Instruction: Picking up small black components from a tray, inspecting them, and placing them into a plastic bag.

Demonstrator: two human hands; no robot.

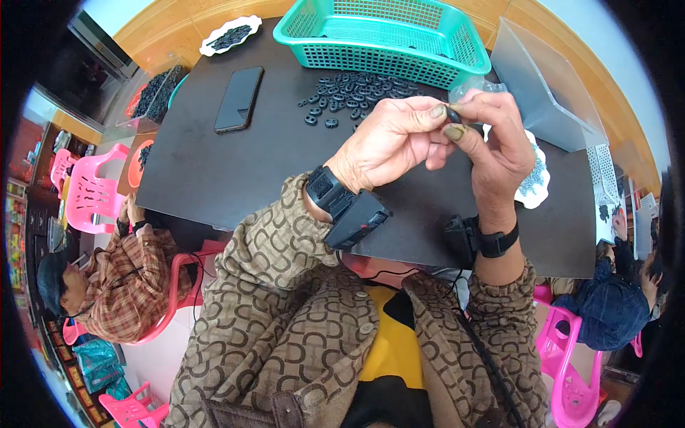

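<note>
In front of my chest, above the dark table, my left hand (403, 135) and my right hand (496, 132) meet at their fingertips. Between them is a small glossy black oval piece (453, 115), partly covered by the fingers. My left thumb and fingers pinch its left side, while my right thumb and forefinger close round it from the right. Just beyond my left hand lies a loose pile of small black two-holed oval pieces (357, 91). Beside my right hand, partly hidden by it, a white scalloped plate (540, 191) holds tiny blue-grey parts.
A green plastic basket (385, 57) stands at the far edge, beside a clear plastic box (553, 93). The phone (240, 100) and a white plate of black pieces (207, 47) lie at left. People sit on both sides, near pink chairs (93, 187).
</note>
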